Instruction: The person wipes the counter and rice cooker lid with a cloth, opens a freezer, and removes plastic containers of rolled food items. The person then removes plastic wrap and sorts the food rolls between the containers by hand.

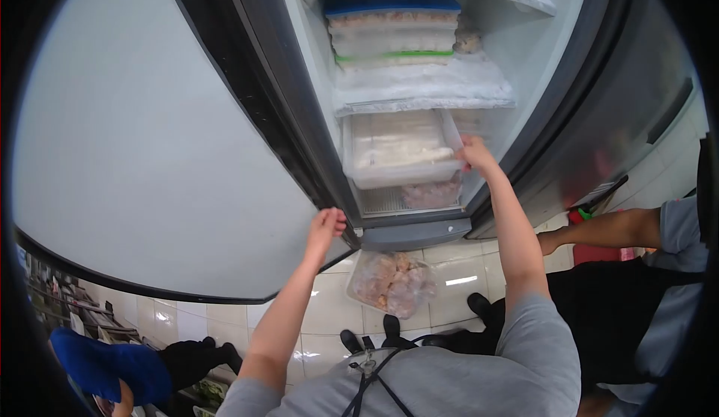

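Currently gripping the right rim of a white plastic bin (pixel 404 177) with the right hand (pixel 475 153), fingers closed over the edge near the front corner. Holding the bin in the lower part of an upright freezer (pixel 416 233), just left of that hand, loaded with pale, plastic-wrapped contents (pixel 401 136). Holding the left hand (pixel 326 224) lower and farther left, fingers loosely curled near the edge of the open freezer door (pixel 150 140); cannot tell from this angle about contact with the door.

Can see, below the right hand and under the bin, a bag of pinkish pieces (pixel 436 195). Can see, above and left of the same hand, a frost-covered shelf (pixel 419 85) bearing a stack of flat plastic packs (pixel 393 37), blue on top and green lower down. Can also see, below and right of the left hand, a large clear bag of pinkish and orange-brown pieces (pixel 393 284) on the tiled floor (pixel 457 267). Notice, below and right of the right hand, a co-worker's forearm (pixel 607 230); well below and left of the left hand, a person in a blue top (pixel 112 364).
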